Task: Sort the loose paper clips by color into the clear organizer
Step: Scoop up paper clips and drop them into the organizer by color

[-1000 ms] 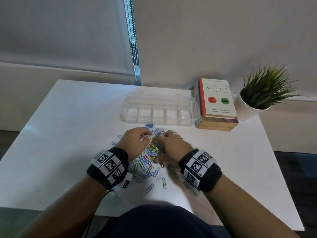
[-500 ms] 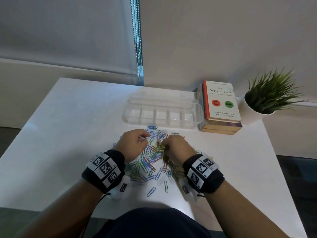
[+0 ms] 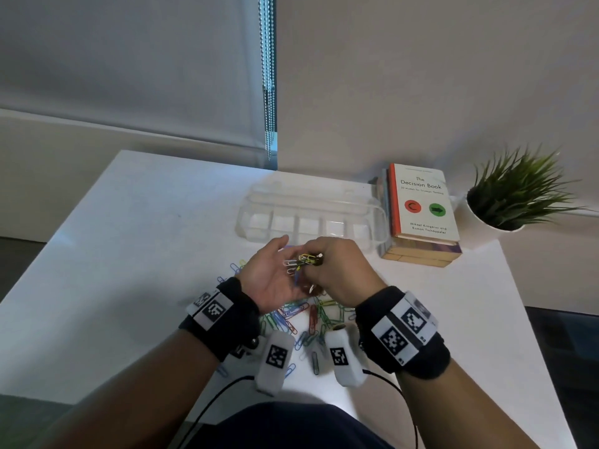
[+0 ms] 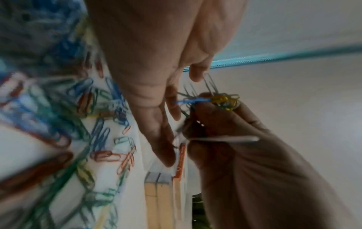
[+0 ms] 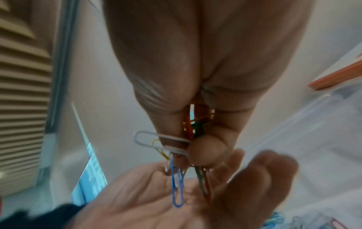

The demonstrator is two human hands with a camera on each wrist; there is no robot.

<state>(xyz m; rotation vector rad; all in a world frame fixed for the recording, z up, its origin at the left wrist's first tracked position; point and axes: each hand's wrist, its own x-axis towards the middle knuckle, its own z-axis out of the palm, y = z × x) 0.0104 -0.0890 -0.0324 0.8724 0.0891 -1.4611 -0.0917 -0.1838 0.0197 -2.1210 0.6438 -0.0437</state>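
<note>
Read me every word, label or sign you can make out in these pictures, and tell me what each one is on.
"The Decision Book": title on the cover of the top book.
"Mikael Krogerus and Roman Tschäppeler": authors, lower on the cover, only just legible.
Small subtitle line under the title: too small to read surely.
Red circle with a "C"-like mark and green circle with an arrow: signs on the cover.
Black-and-white square codes on the wrist bands: patterns, not text.

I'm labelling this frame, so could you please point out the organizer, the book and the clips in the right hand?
organizer (image 3: 381, 211): head view, right end wall.
book (image 3: 421, 196): head view, front cover.
clips (image 3: 308, 259): head view, middle of the held bunch.
</note>
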